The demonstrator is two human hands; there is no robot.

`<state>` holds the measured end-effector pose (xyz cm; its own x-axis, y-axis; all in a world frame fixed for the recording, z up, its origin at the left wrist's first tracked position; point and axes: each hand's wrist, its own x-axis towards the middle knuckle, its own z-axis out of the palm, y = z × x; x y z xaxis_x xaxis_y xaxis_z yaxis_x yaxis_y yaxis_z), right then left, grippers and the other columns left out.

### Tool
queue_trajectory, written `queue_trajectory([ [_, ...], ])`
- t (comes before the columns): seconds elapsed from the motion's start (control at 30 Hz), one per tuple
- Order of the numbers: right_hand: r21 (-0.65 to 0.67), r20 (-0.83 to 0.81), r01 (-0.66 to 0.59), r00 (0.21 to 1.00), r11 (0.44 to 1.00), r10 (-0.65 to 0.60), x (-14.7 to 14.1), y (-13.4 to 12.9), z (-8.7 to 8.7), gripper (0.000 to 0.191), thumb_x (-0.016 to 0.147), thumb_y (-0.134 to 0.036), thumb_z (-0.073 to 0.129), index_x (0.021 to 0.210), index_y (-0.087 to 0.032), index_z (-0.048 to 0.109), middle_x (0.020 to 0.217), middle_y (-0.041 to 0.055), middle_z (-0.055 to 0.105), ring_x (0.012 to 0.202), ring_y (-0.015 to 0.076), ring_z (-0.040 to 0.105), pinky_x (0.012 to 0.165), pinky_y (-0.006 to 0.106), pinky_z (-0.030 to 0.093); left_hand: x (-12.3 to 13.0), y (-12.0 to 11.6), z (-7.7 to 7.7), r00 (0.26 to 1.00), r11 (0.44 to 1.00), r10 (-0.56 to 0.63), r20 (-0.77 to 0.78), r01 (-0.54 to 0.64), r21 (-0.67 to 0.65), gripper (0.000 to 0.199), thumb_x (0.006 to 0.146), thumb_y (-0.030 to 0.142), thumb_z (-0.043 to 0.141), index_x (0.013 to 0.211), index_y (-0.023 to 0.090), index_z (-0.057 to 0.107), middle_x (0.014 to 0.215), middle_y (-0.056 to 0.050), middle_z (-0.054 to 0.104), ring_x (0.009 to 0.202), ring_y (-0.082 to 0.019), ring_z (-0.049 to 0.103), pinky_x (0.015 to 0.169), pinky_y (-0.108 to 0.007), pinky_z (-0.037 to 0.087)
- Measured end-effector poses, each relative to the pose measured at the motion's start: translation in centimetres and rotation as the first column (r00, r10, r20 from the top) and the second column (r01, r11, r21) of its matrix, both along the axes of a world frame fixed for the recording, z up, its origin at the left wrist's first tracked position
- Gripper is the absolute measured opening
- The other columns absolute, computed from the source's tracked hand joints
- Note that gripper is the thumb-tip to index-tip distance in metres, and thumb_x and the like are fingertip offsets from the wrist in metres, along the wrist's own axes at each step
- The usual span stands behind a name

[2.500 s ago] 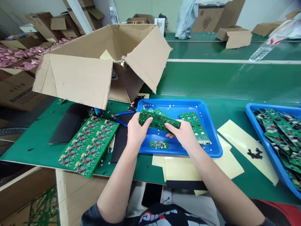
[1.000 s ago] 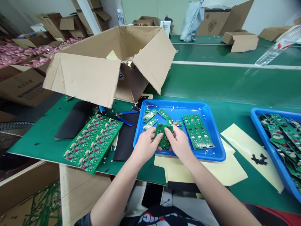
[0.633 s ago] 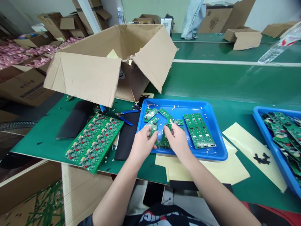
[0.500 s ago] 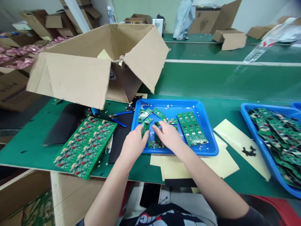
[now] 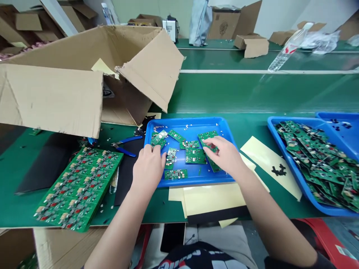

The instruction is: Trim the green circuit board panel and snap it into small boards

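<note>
My left hand (image 5: 148, 166) is over the left rim of a blue tray (image 5: 183, 183), fingers loosely bent and thumb apart. Its fingertips are beside a few small green circuit boards (image 5: 159, 138), and partly hidden. On the right side of the tray, my right hand (image 5: 226, 154) reaches over a larger circuit board panel (image 5: 209, 135), thumb and fingers apart above or against it. The hand covers part of that panel. Between the hands lie another board panel (image 5: 195, 156), an upright small board (image 5: 170, 158) and a crosswise small board (image 5: 175, 174).
Blue-handled cutters (image 5: 126, 145) and a large board panel (image 5: 80, 188) lie left of the tray. An open cardboard box (image 5: 50, 97) stands behind them. Yellowish sheets (image 5: 213, 194) extend under the tray's front. At right, another blue tray (image 5: 308, 200) holds many circuit boards.
My hands have moved apart: the right one shifted right to the larger panel, the left stayed near the left boards. Boards between them are now uncovered. The view has turned right.
</note>
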<state>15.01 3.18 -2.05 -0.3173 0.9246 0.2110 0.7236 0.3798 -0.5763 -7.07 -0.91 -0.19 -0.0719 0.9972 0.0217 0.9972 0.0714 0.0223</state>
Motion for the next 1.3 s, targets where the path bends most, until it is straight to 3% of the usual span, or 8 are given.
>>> queue_trajectory([
  [0.1, 0.116, 0.232, -0.106, 0.97, 0.988, 0.077, 1.5, -0.1, -1.2, 0.046, 0.077, -0.044, 0.056, 0.111, -0.013, 0.06, 0.117, 0.0103, 0.048, 0.115, 0.0238, 0.039, 0.096, 0.039, 0.035, 1.5, 0.7, -0.2, 0.985, 0.995, -0.095, 0.142, 0.094, 0.015, 0.036, 0.086, 0.037, 0.044, 0.099, 0.008, 0.06, 0.094, -0.013, 0.05, 0.089, -0.024, 0.047, 0.08, -0.033, 0.038],
  [0.2, 0.133, 0.384, -0.171, 0.917, 0.976, 0.109, 0.8, -0.6, -2.2, 0.056, 0.072, -0.048, 0.06, 0.115, -0.012, 0.058, 0.128, 0.0128, 0.038, 0.126, 0.0307, 0.024, 0.102, 0.046, 0.026, 3.8, 1.3, -1.0, 0.958, 0.98, -0.102, 0.268, 0.142, -0.136, 0.044, 0.086, 0.047, 0.039, 0.095, 0.007, 0.057, 0.093, -0.013, 0.051, 0.091, -0.024, 0.047, 0.081, -0.035, 0.037],
  [0.37, 0.152, 0.33, -0.16, 0.939, 0.975, 0.103, -0.8, -1.0, -2.8, 0.043, 0.079, -0.038, 0.056, 0.112, -0.012, 0.058, 0.128, 0.0115, 0.041, 0.126, 0.0283, 0.026, 0.103, 0.05, 0.023, 5.2, 1.7, -2.1, 0.911, 0.968, -0.03, 0.412, 0.13, -0.216, 0.032, 0.082, 0.039, 0.05, 0.093, 0.009, 0.05, 0.092, -0.01, 0.052, 0.086, -0.022, 0.049, 0.074, -0.033, 0.037],
  [0.53, 0.042, -0.05, -0.158, 0.986, 0.987, 0.16, -1.1, -0.4, -1.9, 0.055, 0.085, -0.043, 0.046, 0.127, -0.009, 0.042, 0.121, 0.0091, 0.048, 0.112, 0.0179, 0.045, 0.095, 0.034, 0.038, 3.1, 1.8, -1.0, 0.566, 0.977, -0.035, 0.824, 0.193, -0.091, 0.023, 0.077, 0.028, 0.057, 0.09, 0.011, 0.049, 0.082, -0.004, 0.054, 0.076, -0.013, 0.05, 0.067, -0.023, 0.041],
  [0.67, -0.23, -0.287, -0.162, 0.953, 0.96, 0.092, -2.1, -0.3, -0.6, 0.038, 0.085, -0.048, 0.044, 0.096, -0.013, 0.053, 0.079, 0.0037, 0.057, 0.069, 0.0132, 0.055, 0.063, 0.028, 0.047, 2.7, 1.6, -0.1, 0.375, 0.99, -0.066, 0.925, 0.137, 0.015, 0.035, 0.075, 0.033, 0.059, 0.101, 0.011, 0.052, 0.083, -0.006, 0.052, 0.077, -0.012, 0.05, 0.063, -0.021, 0.044],
  [0.83, -0.472, -0.575, -0.205, 0.809, 0.858, -0.123, -3.4, -1.0, -0.3, 0.037, 0.083, -0.05, 0.044, 0.093, -0.014, 0.046, 0.079, 0.0039, 0.053, 0.065, 0.0119, 0.055, 0.051, 0.023, 0.05, 4.2, 0.8, -1.0, 0.033, 0.976, 0.145, 0.989, 0.157, -0.148, 0.043, 0.076, 0.038, 0.056, 0.105, 0.008, 0.043, 0.091, -0.01, 0.052, 0.081, -0.016, 0.055, 0.066, -0.027, 0.05],
  [1.07, -0.35, -0.283, -0.002, 0.953, 0.937, -0.103, -4.0, -1.6, -0.9, 0.036, 0.086, -0.049, 0.038, 0.087, -0.014, 0.047, 0.06, 0.0007, 0.05, 0.051, 0.0124, 0.054, 0.046, 0.023, 0.035, 4.6, 0.3, -1.6, 0.201, 0.984, 0.157, 0.967, 0.053, -0.17, 0.032, 0.073, 0.038, 0.057, 0.074, 0.011, 0.041, 0.056, 0.001, 0.039, 0.052, -0.01, 0.048, 0.054, -0.03, 0.052],
  [1.3, -0.269, -0.146, 0.09, 0.98, 0.959, -0.133, -4.8, -2.0, -1.3, 0.044, 0.086, -0.05, 0.032, 0.094, -0.012, 0.052, 0.063, 0.005, 0.053, 0.055, 0.0163, 0.051, 0.052, 0.026, 0.032, 4.3, 0.3, -1.7, 0.204, 0.963, 0.262, 0.943, 0.014, -0.27, 0.029, 0.071, 0.03, 0.06, 0.082, 0.008, 0.047, 0.052, 0.003, 0.039, 0.048, -0.01, 0.048, 0.05, -0.028, 0.051],
])
